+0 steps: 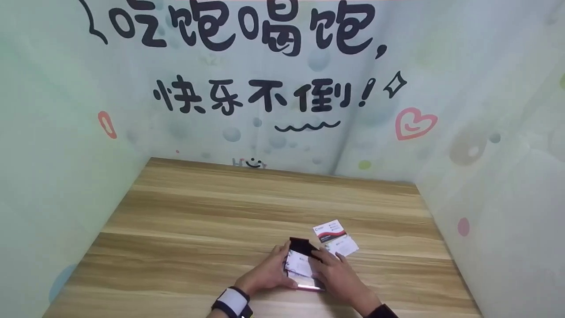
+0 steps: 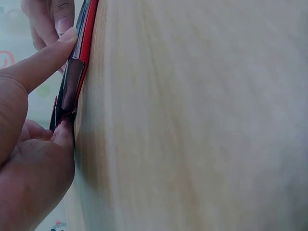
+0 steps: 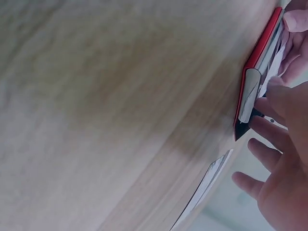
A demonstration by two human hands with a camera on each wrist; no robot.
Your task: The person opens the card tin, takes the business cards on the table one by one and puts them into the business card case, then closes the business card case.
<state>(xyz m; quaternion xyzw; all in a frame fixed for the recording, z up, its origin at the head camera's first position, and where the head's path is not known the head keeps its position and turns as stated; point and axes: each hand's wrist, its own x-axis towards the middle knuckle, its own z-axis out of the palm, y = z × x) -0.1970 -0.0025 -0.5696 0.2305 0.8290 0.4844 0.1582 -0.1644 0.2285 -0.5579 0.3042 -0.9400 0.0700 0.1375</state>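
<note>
A business card case (image 1: 304, 282) lies open on the wooden table, with a red outer cover (image 3: 260, 43), a shiny metal box part and a dark lid (image 1: 300, 245) folded back. On top of it is a white business card (image 1: 298, 263), slightly askew. My left hand (image 1: 270, 270) grips the case's left side, thumb near its front edge and fingers by the lid. At the right side, my right hand (image 1: 340, 274) holds the card with thumb and index finger, its other fingers spread in the right wrist view. The hand partly hides the card's right end.
Beyond my right hand two more cards lie overlapping: a red, black and white card (image 1: 329, 230) and a mostly white card (image 1: 344, 245). Printed fabric walls (image 1: 265, 141) border the wooden table (image 1: 198, 212) at the back and both sides.
</note>
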